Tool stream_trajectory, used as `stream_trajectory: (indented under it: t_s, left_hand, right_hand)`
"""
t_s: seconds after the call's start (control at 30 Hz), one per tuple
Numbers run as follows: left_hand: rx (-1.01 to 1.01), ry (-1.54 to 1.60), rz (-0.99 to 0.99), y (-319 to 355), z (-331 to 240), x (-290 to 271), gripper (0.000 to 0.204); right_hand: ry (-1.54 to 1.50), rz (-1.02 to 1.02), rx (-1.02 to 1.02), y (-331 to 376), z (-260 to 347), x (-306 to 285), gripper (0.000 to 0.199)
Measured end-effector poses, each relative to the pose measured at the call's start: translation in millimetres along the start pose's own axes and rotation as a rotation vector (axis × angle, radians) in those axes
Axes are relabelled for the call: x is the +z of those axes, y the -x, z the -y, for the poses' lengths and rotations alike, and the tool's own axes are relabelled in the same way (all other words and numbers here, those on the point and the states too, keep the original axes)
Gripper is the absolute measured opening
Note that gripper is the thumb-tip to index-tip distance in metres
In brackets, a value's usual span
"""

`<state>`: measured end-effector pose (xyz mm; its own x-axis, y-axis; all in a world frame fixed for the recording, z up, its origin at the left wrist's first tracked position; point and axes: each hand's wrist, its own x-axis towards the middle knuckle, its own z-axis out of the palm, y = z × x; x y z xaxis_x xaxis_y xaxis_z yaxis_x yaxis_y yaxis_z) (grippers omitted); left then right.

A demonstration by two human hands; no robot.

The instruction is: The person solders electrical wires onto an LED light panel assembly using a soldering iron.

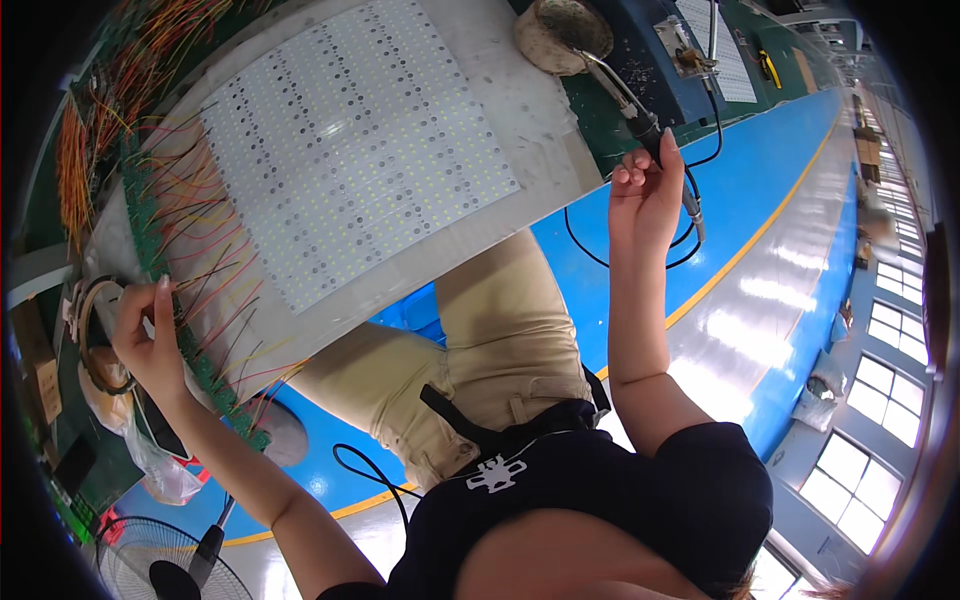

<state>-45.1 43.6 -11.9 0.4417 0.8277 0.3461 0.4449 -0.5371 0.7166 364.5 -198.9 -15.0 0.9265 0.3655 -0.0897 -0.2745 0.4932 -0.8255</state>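
My right hand [648, 190] is closed round the black handle of a soldering iron [632, 112]. The iron's metal shaft reaches up and left to a round, stained pot [545, 38]; whether the tip touches it I cannot tell. At the left, my left hand [150, 345] pinches what looks like a thin wire [188, 287] beside a green strip [150, 225]. From that strip red, yellow and black wires [205, 215] fan out toward a white LED panel [350, 140]. The panel, dotted with rows of small parts, lies flat on a pale board [510, 100].
A thick bundle of orange and red wires [75, 170] hangs at the far left. Near my left hand stand a ring-shaped coil [88, 340] and a plastic bag [165, 475]. A fan [170, 575] is at lower left. The iron's black cable [588, 255] loops below; yellow-handled pliers [768, 68] lie far right.
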Motion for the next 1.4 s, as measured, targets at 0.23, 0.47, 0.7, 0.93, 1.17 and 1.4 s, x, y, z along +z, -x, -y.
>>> stream_trajectory:
  t_s: [0.23,0.47,0.7,0.93,1.17,1.4]
  left_hand:
    - [0.081,-0.075,0.000,8.7,-3.2,-8.8,0.004]
    - [-0.140,-0.189,-0.287,64.2,-20.2,-28.0,0.011]
    - [-0.240,-0.344,-0.077,95.3,-32.4,-20.8,0.029]
    - [-0.244,-0.286,0.012,90.4,-33.9,-11.9,0.028]
    - [-0.194,-0.304,0.035,90.5,-43.9,-14.8,0.028]
    - [-0.155,-0.238,-0.018,83.0,-49.9,-13.4,0.029]
  right_hand:
    - [-0.385,0.092,0.420,11.4,5.1,15.8,0.022]
    - [-0.821,0.127,0.934,16.7,7.8,31.8,0.025]
    - [-0.873,0.100,1.079,23.2,9.4,44.8,0.029]
    - [-0.841,0.138,1.131,27.1,11.4,48.9,0.028]
    - [-0.847,0.170,1.167,33.3,5.9,45.8,0.025]
    - [-0.868,0.101,0.954,38.4,2.1,44.8,0.018]
